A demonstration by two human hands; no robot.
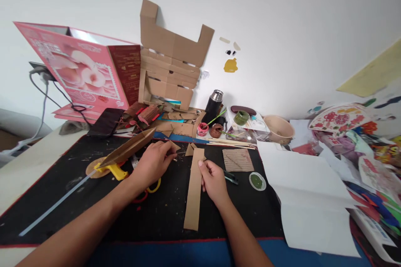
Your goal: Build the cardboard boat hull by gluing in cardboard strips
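Note:
My right hand (214,181) pinches a long cardboard strip (192,200) near its upper end, thumb on top. The strip lies lengthwise over the black mat (169,221). To its left, my left hand (155,159) has its fingers curled together just above the mat. A small cardboard scrap (175,146) shows by those fingertips, but what they grip is hidden. Beneath the left wrist, scissors (154,186) with red and yellow handles are partly covered. A yellow glue gun (117,172) with a long glue stick (58,203) sits beside a pointed cardboard piece (128,148).
Corrugated cardboard (238,160), a dark cutter (231,177) and a lid of green paint (257,181) lie on the right. Behind stand a black flask (213,106), paint jars (241,117) and a bowl (279,128). White paper (313,208) covers the right side.

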